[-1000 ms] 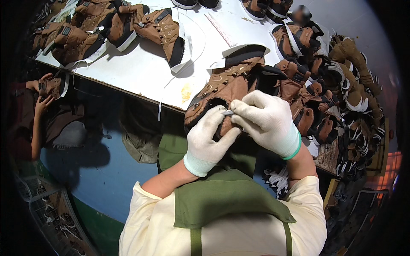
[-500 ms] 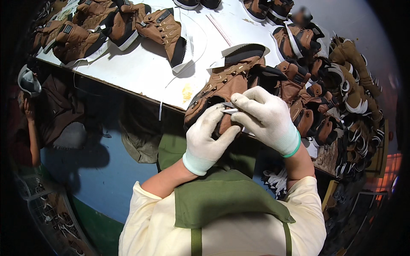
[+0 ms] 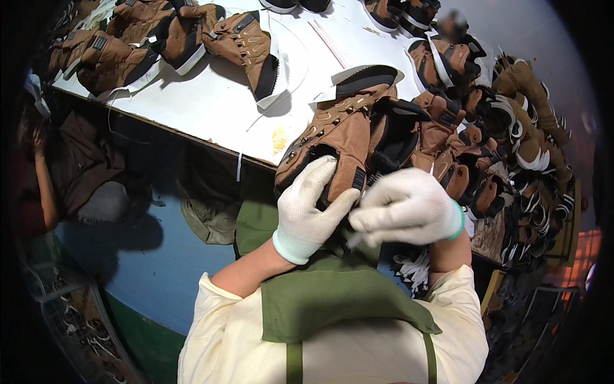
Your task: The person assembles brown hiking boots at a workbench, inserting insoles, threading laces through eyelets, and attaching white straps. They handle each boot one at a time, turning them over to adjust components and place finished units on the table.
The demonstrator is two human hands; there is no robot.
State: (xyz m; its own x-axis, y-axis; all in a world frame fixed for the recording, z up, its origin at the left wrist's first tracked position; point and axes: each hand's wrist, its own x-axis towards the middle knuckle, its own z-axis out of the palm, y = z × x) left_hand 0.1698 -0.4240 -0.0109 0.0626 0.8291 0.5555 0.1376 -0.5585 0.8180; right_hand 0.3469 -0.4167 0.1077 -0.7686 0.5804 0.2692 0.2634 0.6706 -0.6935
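My left hand (image 3: 309,211), in a white knit glove, grips a brown and black shoe upper (image 3: 332,134) at its collar, fingers at the opening and thumb on the outer side. The upper lies slanted over the table's front edge, its toe pointing away from me. My right hand (image 3: 403,208), gloved the same way and smeared by motion, is closed just right of the collar. From its lower side pokes the blurred grey end of small snips (image 3: 354,240); most of the tool is hidden in the fingers.
On the white table (image 3: 217,121) several similar shoe uppers (image 3: 249,48) lie at the far left, and more (image 3: 457,182) crowd the right side. A heap of tan uppers (image 3: 531,128) rises at the far right. Another person's arm (image 3: 43,185) shows at the left.
My right hand has drawn back from the collar, down and to the right, with the snips now pointing downward. My left hand stays on the shoe upper. The person at left has shifted slightly.
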